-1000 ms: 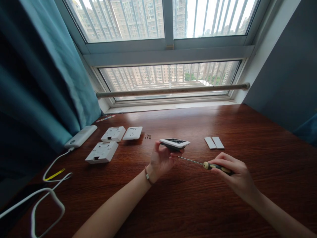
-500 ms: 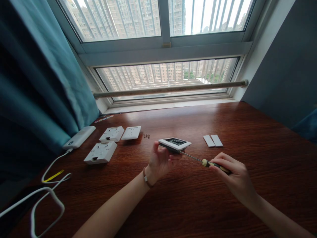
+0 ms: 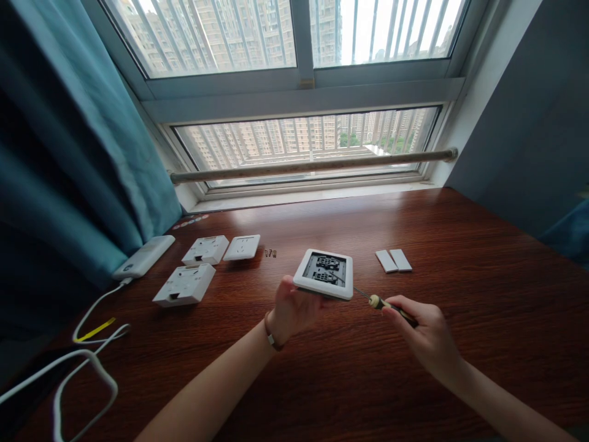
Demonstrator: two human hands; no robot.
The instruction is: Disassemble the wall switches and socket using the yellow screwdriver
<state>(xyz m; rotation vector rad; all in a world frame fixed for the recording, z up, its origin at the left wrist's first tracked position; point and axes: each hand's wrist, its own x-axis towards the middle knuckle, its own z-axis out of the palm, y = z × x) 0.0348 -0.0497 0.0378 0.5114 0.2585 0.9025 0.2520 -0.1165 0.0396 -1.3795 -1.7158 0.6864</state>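
Note:
My left hand (image 3: 297, 307) grips a white wall switch (image 3: 348, 276) from below, its palm up under the left side. The switch has a white square frame around a dark inside with two black mechanisms, and its face tilts toward me. In my right hand (image 3: 426, 325) is a screwdriver (image 3: 393, 310) with a black and cream handle. The thin shaft reaches left to the switch, and its tip seems to lie over the dark opening. Two white rocker covers (image 3: 393, 260) lie side by side to the right, behind the screwdriver.
Two white mounting boxes (image 3: 186, 284) and a white socket panel (image 3: 242, 247) sit on the left of the brown table (image 3: 350, 380). Several small screws (image 3: 270, 253) lie by the panel. A white power bank (image 3: 145, 256) with a white cable (image 3: 85, 353) stands near the curtain (image 3: 110, 153).
The switch has tipped from nearly edge-on to show its face and dark inside. The screwdriver's shaft has moved from below the switch's edge up to its opening, and my right hand shifted slightly left.

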